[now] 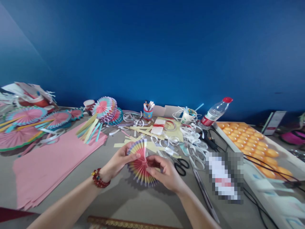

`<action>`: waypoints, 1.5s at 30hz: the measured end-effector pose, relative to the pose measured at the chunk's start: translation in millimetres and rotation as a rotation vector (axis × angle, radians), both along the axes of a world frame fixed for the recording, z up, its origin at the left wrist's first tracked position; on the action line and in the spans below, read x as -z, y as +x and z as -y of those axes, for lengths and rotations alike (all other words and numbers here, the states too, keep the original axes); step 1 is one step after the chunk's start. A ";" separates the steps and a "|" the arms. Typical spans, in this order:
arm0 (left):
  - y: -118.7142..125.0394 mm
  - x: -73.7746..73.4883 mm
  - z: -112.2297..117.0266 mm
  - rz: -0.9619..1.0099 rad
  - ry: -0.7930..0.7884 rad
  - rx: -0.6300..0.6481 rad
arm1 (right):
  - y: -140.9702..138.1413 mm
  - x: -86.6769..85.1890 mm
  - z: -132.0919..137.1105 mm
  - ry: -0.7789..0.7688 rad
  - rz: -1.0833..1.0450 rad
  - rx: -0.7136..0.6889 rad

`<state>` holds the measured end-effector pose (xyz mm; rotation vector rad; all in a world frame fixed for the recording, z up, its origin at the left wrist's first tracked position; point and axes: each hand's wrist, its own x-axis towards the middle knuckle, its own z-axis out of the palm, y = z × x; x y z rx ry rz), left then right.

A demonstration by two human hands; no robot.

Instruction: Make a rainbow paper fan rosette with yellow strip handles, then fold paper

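Between my two hands is a pleated paper fan [143, 171], pink at its centre and banded yellow and purple toward the rim. My left hand [126, 157] pinches its upper left part, thumb lying on the pleats. A beaded bracelet [99, 178] circles that wrist. At the fan's right side, close to the centre, the thumb and fingers of my right hand [163, 171] are closed on the folds. Black-handled scissors [181, 167] lie just right of my right hand, and a long slim cutter [205, 194] is beside them.
Stacked pink paper [54, 165] covers the left side, with finished paper fans [58, 119] behind it. White paper curls [194, 149] and yellow strips spread across the middle. A pen cup [148, 114] and a bottle [215, 113] stand near the blue wall. Right: a tray of orange domes [250, 143], black cables.
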<state>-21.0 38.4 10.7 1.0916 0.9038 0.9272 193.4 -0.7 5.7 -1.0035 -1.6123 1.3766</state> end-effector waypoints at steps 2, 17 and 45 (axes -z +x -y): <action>-3.7 -0.2 -3.5 -0.065 0.009 0.040 | -1.5 1.9 0.4 -0.001 0.014 -0.004; -12.2 -4.4 -7.1 -0.100 -0.060 0.092 | -2.7 -7.2 1.2 0.090 0.110 0.052; -9.4 14.4 -8.5 -0.313 0.090 0.143 | 3.9 -8.8 -4.6 0.718 0.687 -0.049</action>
